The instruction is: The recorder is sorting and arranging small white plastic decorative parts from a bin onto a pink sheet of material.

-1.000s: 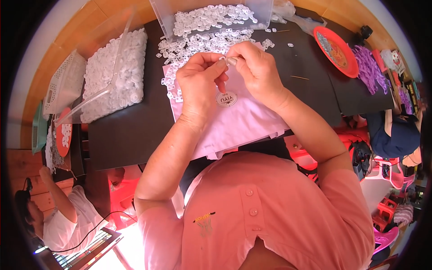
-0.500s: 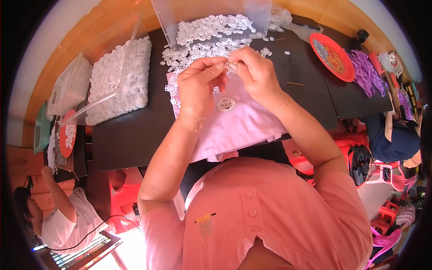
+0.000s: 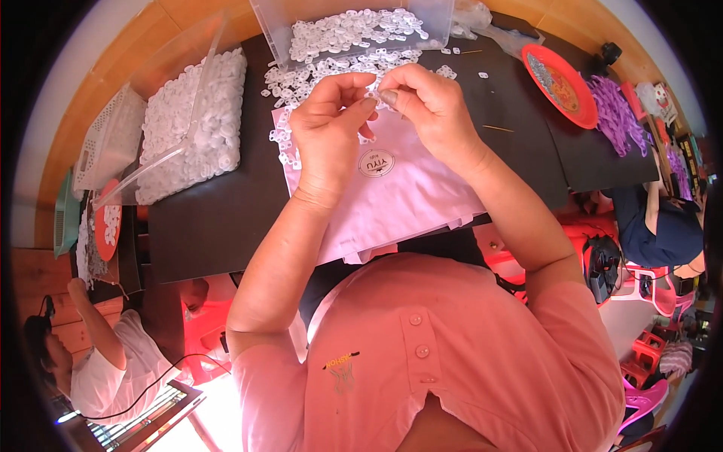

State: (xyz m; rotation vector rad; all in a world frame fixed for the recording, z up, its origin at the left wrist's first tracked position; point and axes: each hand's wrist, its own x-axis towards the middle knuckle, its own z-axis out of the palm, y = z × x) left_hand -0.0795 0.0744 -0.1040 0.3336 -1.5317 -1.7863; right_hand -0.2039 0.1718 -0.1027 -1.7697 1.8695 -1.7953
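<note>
Above a pink cloth bag or sheet (image 3: 407,200), my two hands meet at the fingertips. My left hand (image 3: 325,128) is closed in a pinch on a small white plastic piece (image 3: 374,96), mostly covered by the fingers. Thumb and forefinger of my right hand (image 3: 431,107) press together right beside it; what they grip is too small to make out. Just beyond the hands lies a heap of small white plastic pieces with holes (image 3: 290,84), some spilling onto the cloth's left edge.
Behind the heap, a clear tub (image 3: 276,38) holds more pieces. A clear bin of white pieces (image 3: 199,124) stands left, beside a white basket (image 3: 113,143). Rightward are a thin yellowish stick (image 3: 498,128), a red plate (image 3: 581,105) and purple strips (image 3: 614,117). Another person (image 3: 124,361) sits left.
My hands stay together, with the fingertips slightly shifted and the right thumb turned. The whole view has moved a little, so the table sits slightly higher.
</note>
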